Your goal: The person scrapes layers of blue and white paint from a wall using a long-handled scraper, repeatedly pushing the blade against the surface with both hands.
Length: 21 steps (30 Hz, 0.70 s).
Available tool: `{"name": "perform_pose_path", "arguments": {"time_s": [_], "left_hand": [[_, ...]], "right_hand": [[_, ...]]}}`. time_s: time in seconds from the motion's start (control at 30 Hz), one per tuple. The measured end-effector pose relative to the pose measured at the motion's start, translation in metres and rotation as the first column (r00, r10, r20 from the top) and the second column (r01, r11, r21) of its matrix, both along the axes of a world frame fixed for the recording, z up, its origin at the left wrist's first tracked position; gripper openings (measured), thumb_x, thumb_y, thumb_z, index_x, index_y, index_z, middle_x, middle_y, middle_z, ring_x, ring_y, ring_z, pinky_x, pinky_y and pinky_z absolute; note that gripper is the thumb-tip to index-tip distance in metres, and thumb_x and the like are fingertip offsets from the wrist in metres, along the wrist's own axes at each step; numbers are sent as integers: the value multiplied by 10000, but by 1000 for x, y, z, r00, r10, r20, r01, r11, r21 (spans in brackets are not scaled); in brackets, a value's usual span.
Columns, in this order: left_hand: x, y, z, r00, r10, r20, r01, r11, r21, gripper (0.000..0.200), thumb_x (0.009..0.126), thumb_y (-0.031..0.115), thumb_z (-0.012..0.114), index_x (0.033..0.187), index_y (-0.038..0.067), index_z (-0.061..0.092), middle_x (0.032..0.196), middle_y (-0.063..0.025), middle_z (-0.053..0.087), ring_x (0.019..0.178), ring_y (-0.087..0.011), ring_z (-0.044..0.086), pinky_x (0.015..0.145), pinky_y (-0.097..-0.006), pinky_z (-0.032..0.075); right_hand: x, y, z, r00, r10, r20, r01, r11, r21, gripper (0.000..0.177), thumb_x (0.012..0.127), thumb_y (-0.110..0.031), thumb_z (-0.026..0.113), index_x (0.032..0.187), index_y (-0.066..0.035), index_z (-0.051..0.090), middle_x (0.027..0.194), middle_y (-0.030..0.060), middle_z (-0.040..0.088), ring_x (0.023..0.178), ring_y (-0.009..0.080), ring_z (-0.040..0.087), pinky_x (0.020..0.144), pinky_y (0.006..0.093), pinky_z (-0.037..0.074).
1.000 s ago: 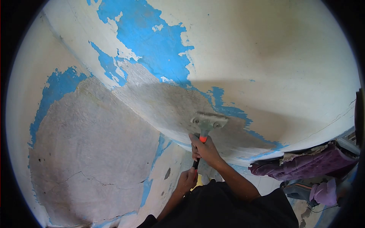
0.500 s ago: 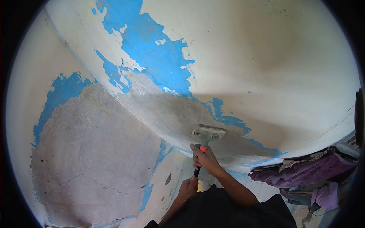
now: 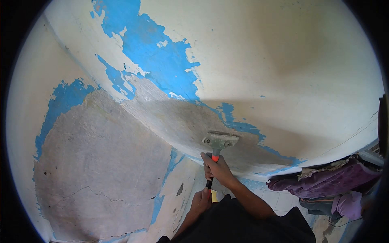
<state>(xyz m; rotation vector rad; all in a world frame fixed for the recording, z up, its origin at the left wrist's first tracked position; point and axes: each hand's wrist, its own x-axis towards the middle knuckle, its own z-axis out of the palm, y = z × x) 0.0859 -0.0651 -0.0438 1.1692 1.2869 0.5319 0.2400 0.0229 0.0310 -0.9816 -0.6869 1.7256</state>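
A long-handled wall scraper (image 3: pixel 221 141) with a wide metal head and a red-and-black handle lies against the wall, over a bare grey patch (image 3: pixel 184 117). My right hand (image 3: pixel 219 169) wraps round the upper handle just below the red collar. Lower down, near the handle's end, my left hand (image 3: pixel 201 201) is closed round it. Blue paint (image 3: pixel 158 60) shows above the scraper, and a thin blue strip edges the grey patch to its right. Cream paint (image 3: pixel 275 52) covers the wall beyond.
To the left, past the corner, another wall bears a large grey patch (image 3: pixel 101 162) with a crack and blue edges. Purple cloth (image 3: pixel 324 180) and other fabrics are heaped at the lower right, beside pale floor tiles (image 3: pixel 279 200).
The view has shifted slightly, so the wall's paint patches sit a little further left. The scraper head has moved slightly left in view, with both hands still on the handle.
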Motion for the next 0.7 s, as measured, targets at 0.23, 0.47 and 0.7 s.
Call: {"name": "perform_pose_path", "arguments": {"time_s": [0.23,0.47,0.7], "left_hand": [[5,-2,3,999,16,-42,-13,997,73,553,990,424,342,668,10,518,547,-43,482,518,-142,455,510,-319,359],[14,-3,14,998,-17,-55,22,996,90,569,988,430,342,658,1,517,549,-56,487,531,-157,465,526,-334,367],[16,-4,-6,1000,8,23,-9,999,45,571,988,439,336,646,15,505,537,-42,483,502,-154,473,505,-318,365]], "right_hand": [[1,-8,-2,996,-34,-85,42,995,92,360,967,-356,496,741,-98,387,544,-20,340,413,73,319,399,253,310],[-7,-24,2,942,-247,-227,294,934,202,346,998,-422,386,928,-84,389,626,-12,372,420,61,313,377,231,281],[-6,-24,-12,963,-216,-162,243,955,173,369,1000,-447,356,1026,-82,406,648,-3,368,431,59,304,371,228,264]]}}
